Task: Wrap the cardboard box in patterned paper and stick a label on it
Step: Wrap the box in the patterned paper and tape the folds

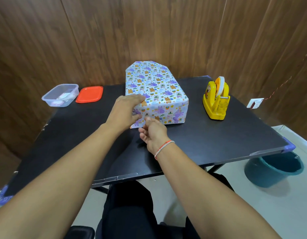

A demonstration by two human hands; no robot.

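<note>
The box wrapped in patterned paper [159, 94] lies at the middle of the black table [201, 144]. Its far paper flap, with folded corners, juts out past the table's back edge. My left hand [125, 111] lies over the box's near-left corner, fingers on top and thumb against the front face. My right hand [154, 133] is just in front of the box. Its thumb tip touches the paper on the front face and its other fingers hang loosely curled with nothing visible in them. No label is visible on the box.
A yellow tape dispenser [215, 102] stands right of the box. At the table's back left are a clear plastic container [60, 94] with small items inside and its red lid [89, 94]. A teal bucket [273, 169] sits on the floor at right.
</note>
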